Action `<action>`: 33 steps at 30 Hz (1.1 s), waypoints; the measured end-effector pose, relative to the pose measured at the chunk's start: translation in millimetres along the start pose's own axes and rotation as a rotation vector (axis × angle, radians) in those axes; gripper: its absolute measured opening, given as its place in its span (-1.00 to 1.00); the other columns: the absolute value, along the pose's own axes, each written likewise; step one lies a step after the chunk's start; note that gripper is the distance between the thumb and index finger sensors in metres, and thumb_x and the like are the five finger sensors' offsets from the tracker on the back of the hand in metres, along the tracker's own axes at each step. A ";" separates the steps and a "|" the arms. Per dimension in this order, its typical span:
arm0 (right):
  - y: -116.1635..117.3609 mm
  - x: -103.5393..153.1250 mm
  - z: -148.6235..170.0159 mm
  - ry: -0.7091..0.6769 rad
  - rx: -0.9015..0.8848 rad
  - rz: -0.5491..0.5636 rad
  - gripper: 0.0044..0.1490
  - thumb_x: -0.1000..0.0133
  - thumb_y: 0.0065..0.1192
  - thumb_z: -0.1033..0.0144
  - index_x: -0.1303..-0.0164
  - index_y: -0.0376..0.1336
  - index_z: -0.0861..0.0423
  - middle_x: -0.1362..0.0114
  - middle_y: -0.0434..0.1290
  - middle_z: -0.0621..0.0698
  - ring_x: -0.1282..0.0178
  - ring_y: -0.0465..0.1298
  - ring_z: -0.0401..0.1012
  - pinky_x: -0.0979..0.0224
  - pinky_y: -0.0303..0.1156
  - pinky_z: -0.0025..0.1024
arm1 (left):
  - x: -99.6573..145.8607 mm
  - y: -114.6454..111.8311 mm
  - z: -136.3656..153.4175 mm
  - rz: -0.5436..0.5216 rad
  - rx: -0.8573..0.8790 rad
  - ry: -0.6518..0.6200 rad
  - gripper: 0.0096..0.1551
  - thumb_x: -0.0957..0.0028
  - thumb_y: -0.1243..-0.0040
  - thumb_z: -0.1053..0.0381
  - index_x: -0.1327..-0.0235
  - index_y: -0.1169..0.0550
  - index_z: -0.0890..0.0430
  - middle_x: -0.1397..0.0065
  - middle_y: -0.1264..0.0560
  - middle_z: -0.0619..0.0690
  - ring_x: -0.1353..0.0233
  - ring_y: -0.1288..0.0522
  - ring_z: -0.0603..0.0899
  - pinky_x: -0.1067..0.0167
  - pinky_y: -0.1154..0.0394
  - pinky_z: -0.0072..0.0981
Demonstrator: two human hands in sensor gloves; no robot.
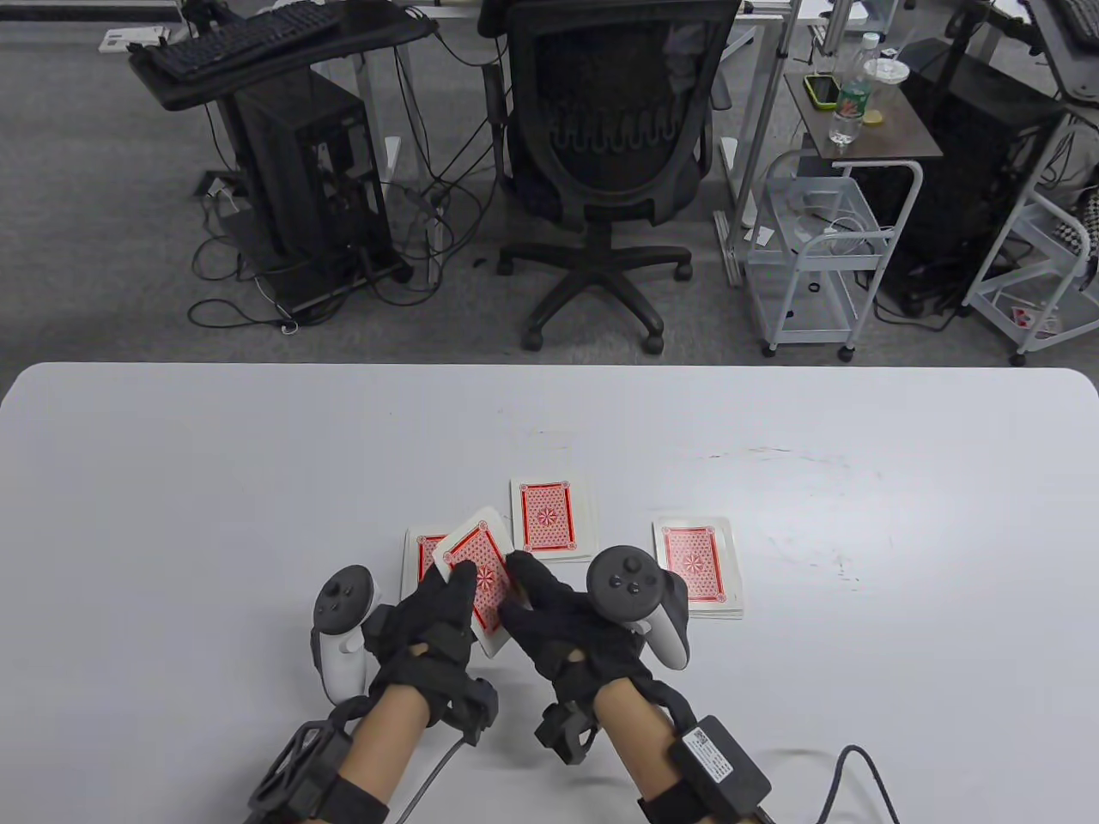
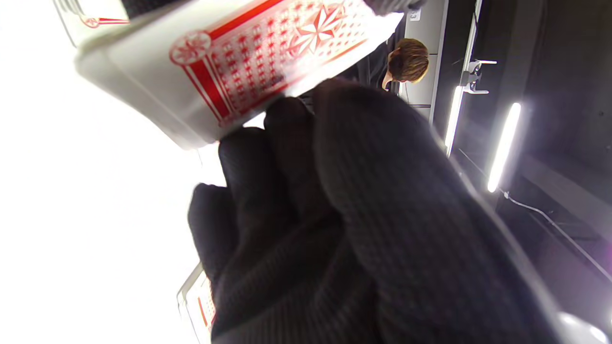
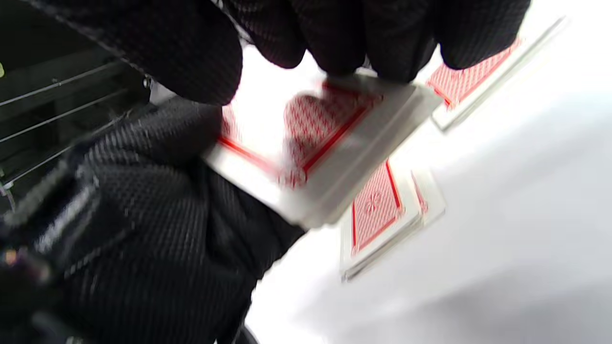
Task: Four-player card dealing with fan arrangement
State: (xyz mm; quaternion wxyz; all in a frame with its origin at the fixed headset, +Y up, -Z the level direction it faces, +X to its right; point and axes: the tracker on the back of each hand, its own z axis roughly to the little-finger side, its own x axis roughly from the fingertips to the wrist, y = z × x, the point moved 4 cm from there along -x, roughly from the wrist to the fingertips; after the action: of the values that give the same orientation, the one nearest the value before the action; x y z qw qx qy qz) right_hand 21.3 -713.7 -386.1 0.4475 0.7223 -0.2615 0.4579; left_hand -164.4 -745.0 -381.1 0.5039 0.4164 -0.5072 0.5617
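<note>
A red-backed deck point(image 1: 474, 573) is tilted just above the white table point(image 1: 215, 481), near its front edge. My left hand point(image 1: 446, 601) grips the deck from below and the left, fingers curled round it point(image 2: 334, 215). From the right, my right hand point(image 1: 528, 592) curls its fingers over the deck's far edge point(image 3: 334, 143), with its thumb at the near side. Three face-down piles lie on the table: a left pile point(image 1: 415, 558) partly hidden under the deck, a middle pile point(image 1: 552, 518) and a right pile point(image 1: 697, 566). Two of these piles point(image 3: 377, 215) point(image 3: 473, 76) appear beneath the deck in the right wrist view.
Beyond the table's far edge stand a black office chair point(image 1: 614, 172), a computer tower point(image 1: 300, 172) with loose cables, and a white cart point(image 1: 816, 249). Another person's head point(image 2: 409, 59) shows in the left wrist view.
</note>
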 end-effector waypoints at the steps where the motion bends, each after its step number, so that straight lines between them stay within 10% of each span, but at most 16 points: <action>1: 0.1 -1.8 2.5 -0.010 -0.034 -0.018 -0.03 -0.26 0.28 0.27 -0.65 -0.17 0.32 -0.57 -0.10 0.45 -0.56 0.03 0.49 -0.38 0.10 0.42 | 0.9 -5.0 -1.4 -0.015 -0.022 -0.018 -0.31 -0.24 0.10 -0.11 -0.58 -0.08 0.05 -0.62 -0.22 0.09 -0.51 -0.43 0.34 -0.33 -0.49 0.14; 12: -5.3 -7.2 15.8 -0.005 -0.016 -0.062 -0.05 -0.22 0.21 0.51 -0.62 -0.25 0.35 -0.55 -0.08 0.49 -0.52 0.17 0.48 -0.36 0.22 0.37 | -5.1 -39.6 9.4 0.256 0.058 -0.078 0.05 -0.09 -0.03 -0.24 -0.58 0.20 0.11 -0.59 0.25 0.14 -0.54 0.09 0.47 -0.48 -0.06 0.31; 22: -13.0 -11.3 34.3 -0.135 -0.514 -0.157 -0.32 -0.26 0.18 0.44 -0.59 0.08 0.18 -0.51 0.27 0.27 -0.42 0.47 0.28 -0.30 0.40 0.19 | -5.8 -12.4 7.1 0.158 0.037 -0.102 0.16 -0.13 -0.15 -0.24 -0.54 0.33 0.02 -0.59 0.29 0.08 -0.56 0.07 0.36 -0.52 0.00 0.28; 26: -2.3 -13.2 32.1 -0.120 -0.547 -0.296 -0.29 -0.27 0.10 0.49 -0.62 -0.03 0.20 -0.57 0.15 0.28 -0.49 0.38 0.31 -0.36 0.28 0.31 | -6.8 -17.1 5.4 0.237 0.212 -0.131 -0.19 -0.20 -0.10 -0.06 -0.58 0.01 -0.05 -0.62 0.03 0.00 -0.55 -0.12 0.33 -0.51 -0.15 0.25; 33: -22.0 -5.0 40.2 0.069 -0.056 -0.195 -0.16 -0.29 0.21 0.21 -0.59 -0.11 0.25 -0.48 0.16 0.21 -0.33 0.43 0.17 -0.32 0.27 0.28 | -4.9 -19.2 8.4 0.219 0.117 -0.144 -0.50 -0.16 -0.11 0.06 -0.38 -0.32 -0.07 -0.53 -0.22 -0.06 -0.48 -0.30 0.27 -0.47 -0.29 0.22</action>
State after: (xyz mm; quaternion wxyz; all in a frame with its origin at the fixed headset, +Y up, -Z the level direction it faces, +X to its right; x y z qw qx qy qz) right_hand 53.7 -739.3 -406.8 0.5185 0.7155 -0.1870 0.4293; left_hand -145.1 -754.4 -381.9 0.3769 0.4265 -0.5507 0.6106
